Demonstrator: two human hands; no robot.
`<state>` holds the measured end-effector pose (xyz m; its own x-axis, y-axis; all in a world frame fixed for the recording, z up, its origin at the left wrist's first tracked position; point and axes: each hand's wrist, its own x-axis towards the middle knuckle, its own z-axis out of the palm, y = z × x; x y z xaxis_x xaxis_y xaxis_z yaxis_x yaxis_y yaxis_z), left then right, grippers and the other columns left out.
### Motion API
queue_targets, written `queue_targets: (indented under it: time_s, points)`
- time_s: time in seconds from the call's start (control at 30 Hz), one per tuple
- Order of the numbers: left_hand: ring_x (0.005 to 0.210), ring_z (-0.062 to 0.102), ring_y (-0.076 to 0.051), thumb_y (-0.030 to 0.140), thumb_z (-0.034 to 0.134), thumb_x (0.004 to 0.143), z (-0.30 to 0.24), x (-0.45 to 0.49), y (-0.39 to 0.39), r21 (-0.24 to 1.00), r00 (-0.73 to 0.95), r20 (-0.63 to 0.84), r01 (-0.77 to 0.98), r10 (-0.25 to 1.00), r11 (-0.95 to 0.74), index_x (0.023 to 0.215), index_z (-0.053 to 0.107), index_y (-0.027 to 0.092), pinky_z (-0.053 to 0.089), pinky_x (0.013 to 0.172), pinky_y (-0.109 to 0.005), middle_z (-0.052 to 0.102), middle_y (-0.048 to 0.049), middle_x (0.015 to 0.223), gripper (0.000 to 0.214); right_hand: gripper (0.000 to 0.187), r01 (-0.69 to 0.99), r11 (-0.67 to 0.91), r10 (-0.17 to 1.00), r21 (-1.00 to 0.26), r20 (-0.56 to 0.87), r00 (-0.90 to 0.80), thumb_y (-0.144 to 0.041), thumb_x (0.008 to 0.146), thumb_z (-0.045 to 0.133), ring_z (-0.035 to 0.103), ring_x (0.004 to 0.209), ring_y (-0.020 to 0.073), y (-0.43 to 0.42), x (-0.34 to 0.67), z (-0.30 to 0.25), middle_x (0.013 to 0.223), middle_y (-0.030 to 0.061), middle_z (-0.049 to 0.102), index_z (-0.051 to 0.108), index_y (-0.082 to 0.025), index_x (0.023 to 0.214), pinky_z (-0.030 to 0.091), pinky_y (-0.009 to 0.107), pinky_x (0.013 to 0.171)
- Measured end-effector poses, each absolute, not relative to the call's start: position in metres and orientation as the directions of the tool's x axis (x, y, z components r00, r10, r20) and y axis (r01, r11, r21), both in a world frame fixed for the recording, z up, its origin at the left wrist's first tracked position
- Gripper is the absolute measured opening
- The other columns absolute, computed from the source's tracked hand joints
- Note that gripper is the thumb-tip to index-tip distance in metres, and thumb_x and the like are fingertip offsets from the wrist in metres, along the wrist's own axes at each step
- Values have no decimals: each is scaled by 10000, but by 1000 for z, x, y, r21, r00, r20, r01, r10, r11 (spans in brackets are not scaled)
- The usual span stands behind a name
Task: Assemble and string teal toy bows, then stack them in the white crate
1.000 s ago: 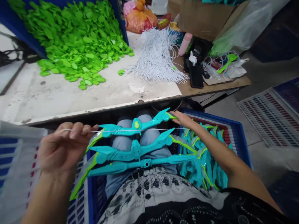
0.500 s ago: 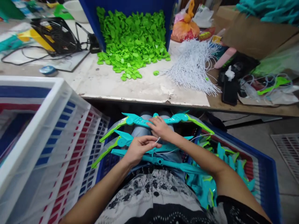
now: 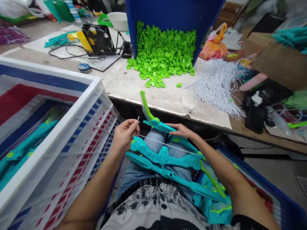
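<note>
A white crate [image 3: 79, 107] flanks the left hand [image 3: 126, 132].

We list the bow-shaped pieces [image 3: 164, 156] as turquoise with lime-green limbs [image 3: 147, 109], the cord [image 3: 138, 118] as white, the small parts [image 3: 165, 51] as bright green and the bin [image 3: 174, 12] as deep blue. We record the string bundle [image 3: 217, 83] as white, the crate [image 3: 90, 89] as white with a lining [image 3: 28, 94] striped red, white and blue, the fan [image 3: 102, 40] as black and the plastic bag [image 3: 214, 48] as orange. We enter the jeans [image 3: 133, 174] as pale blue, the shirt [image 3: 146, 198] as printed in black and white and the tabletop [image 3: 120, 81] as off-white.
</note>
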<state>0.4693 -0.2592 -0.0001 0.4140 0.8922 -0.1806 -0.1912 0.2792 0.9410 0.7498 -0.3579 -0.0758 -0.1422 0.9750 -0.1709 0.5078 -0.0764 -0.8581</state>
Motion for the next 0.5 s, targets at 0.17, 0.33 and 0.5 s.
queue_targets:
  time_s: [0.17,0.33,0.5]
  points:
    - [374,400,-49,309,692,677,-1,483,-195,996,355,-69,-37,932,87,711,633,135,280,371,-187,542,29,503,187,567,502,-92,963,-860,-205,-174,-320,784,649,554,1187,266,-360,745,-87,1314,0,564,499,-274,1328,422,416,1025]
    - [355,379,-47,275,650,671,10,499,-170,994,330,-34,109,943,-2,674,626,117,248,363,-189,538,31,480,160,545,517,-108,954,-849,-235,-187,-343,791,646,599,1121,278,-359,740,-84,1259,21,609,522,-250,1313,464,419,974]
    - [380,402,-54,296,636,675,10,494,-167,976,342,-7,207,940,-68,681,638,118,280,398,-185,562,18,494,178,551,507,-114,959,-855,-228,-170,-329,778,656,555,1184,277,-357,741,-86,1319,36,560,532,-243,1307,445,388,1002]
